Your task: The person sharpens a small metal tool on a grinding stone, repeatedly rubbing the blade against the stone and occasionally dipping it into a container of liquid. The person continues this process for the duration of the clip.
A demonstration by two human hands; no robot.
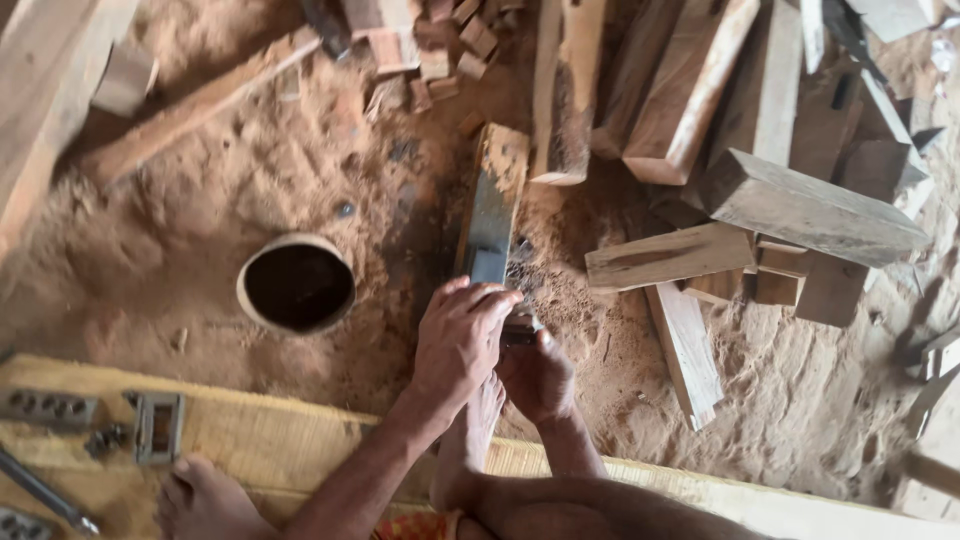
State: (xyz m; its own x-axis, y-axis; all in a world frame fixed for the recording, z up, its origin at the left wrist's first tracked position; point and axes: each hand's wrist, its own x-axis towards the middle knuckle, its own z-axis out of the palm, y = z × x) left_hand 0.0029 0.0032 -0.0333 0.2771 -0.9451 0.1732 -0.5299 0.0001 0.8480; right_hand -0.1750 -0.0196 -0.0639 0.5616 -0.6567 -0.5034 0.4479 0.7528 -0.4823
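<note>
Head view looks down on a sawdust-covered floor [200,200] with a heap of cut wood blocks [780,190] at upper right. A long sharpening stone [492,205] on its wooden block lies in the middle, a round pot [296,285] just left of it. The left hand [460,340] presses flat over a small metal blade [520,328], barely visible, at the stone's near end; the right hand [537,378] grips it from below.

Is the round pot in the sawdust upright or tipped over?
Upright: the pot has its round mouth facing up, sunk in the sawdust; inside is dark.
</note>
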